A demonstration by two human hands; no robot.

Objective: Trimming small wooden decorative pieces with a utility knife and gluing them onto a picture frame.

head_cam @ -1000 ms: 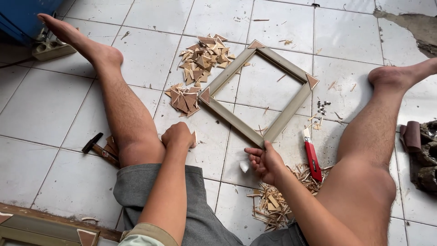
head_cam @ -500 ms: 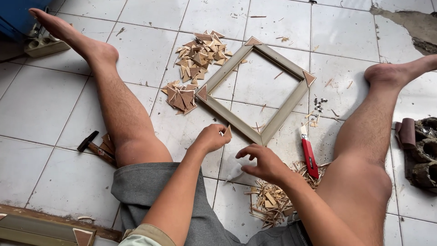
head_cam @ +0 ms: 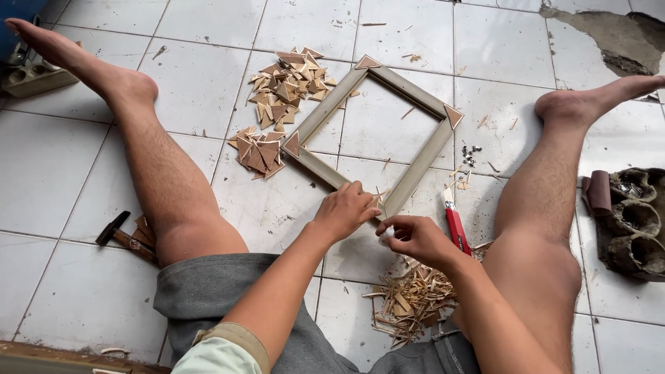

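Note:
A pale wooden picture frame (head_cam: 325, 114) lies on the tiled floor between my outstretched legs, with brown triangular braces at its corners. My left hand (head_cam: 344, 209) rests on the frame's near corner, fingers curled over the wood. My right hand (head_cam: 409, 235) sits just right of it, fingertips pinched around something small and pale that I cannot make out. Both hands nearly touch at that corner.
Piles of brown triangular wood pieces (head_cam: 284, 86) lie left of the frame. A red utility knife (head_cam: 456, 225) and small nails (head_cam: 471, 154) lie right. Wood shavings (head_cam: 409, 301) heap near my lap. A hammer (head_cam: 121, 237) lies behind my left knee; a dark moulded tray (head_cam: 634, 221) stands far right.
My left hand has moved from beside my left knee forward onto the frame's near corner. My right hand has shifted slightly toward the same corner.

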